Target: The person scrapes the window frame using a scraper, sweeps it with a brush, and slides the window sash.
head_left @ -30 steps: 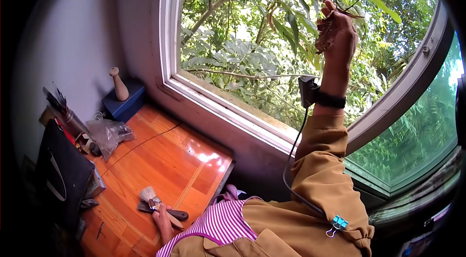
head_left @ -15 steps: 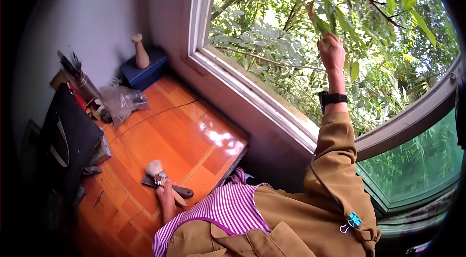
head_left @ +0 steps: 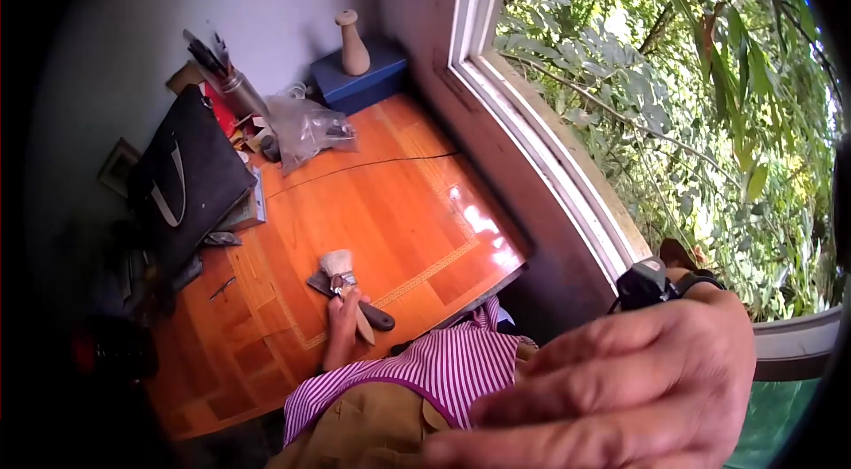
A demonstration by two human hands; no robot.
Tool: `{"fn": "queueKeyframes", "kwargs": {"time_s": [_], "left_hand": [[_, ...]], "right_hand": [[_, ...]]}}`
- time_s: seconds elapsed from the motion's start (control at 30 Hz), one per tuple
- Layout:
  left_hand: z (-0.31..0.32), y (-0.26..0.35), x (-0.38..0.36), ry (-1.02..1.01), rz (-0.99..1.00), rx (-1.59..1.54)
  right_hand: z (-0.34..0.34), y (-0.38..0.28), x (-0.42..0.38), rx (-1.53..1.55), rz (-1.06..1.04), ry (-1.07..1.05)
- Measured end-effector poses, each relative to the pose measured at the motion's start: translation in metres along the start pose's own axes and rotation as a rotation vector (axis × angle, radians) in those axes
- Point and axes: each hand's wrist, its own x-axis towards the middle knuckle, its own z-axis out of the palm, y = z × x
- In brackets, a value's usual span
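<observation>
My left hand (head_left: 342, 320) is closed around a paintbrush (head_left: 336, 263) with pale bristles and a wooden handle, low over the wooden table. A tool with a dark handle (head_left: 379, 316) and a flat dark end, resembling a scraper, crosses the brush in the same grip. Large in the lower right foreground is my right hand (head_left: 620, 385), back toward the camera, wearing a black wrist device (head_left: 649, 285). Its fingers stretch leftward, slightly apart, and nothing shows in them; the palm is hidden.
On the wooden table (head_left: 372, 203) are a black bag (head_left: 191, 172), a clear plastic bag (head_left: 306, 128), a metal cup of brushes (head_left: 241, 89) and a blue box (head_left: 368, 83) bearing a wooden pestle-like piece (head_left: 355, 50). The open window's frame (head_left: 554, 168) stands right, leaves beyond.
My right hand has come back from the leaves outside the window to close before the camera. The view has shifted to the right. My left hand still grips the brush and dark-handled tool.
</observation>
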Motion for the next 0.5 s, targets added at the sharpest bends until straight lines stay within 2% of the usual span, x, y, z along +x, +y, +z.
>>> {"fn": "queueKeyframes", "kwargs": {"time_s": [0.07,0.17,0.27,0.33,0.47,0.5], "left_hand": [[-0.007,-0.008,0.005,-0.03,-0.008,0.032],[0.005,-0.004,-0.002,0.077,-0.037,-0.162],[0.005,-0.007,0.001,0.09,-0.042,-0.094],[-0.001,-0.009,0.008,0.06,-0.033,-0.025],[-0.014,-0.02,0.016,0.052,-0.003,0.072],[-0.015,-0.021,0.017,0.045,-0.001,0.055]], "right_hand": [[0.007,0.007,0.001,-0.021,-0.075,0.055],[0.006,0.023,0.001,-0.018,-0.138,0.004],[0.032,0.024,-0.002,-0.042,-0.092,0.036],[0.071,0.032,0.014,-0.133,0.17,-0.44],[0.091,0.062,-0.039,0.229,0.542,-0.254],[0.094,0.066,-0.058,0.194,0.625,-0.3]]}}
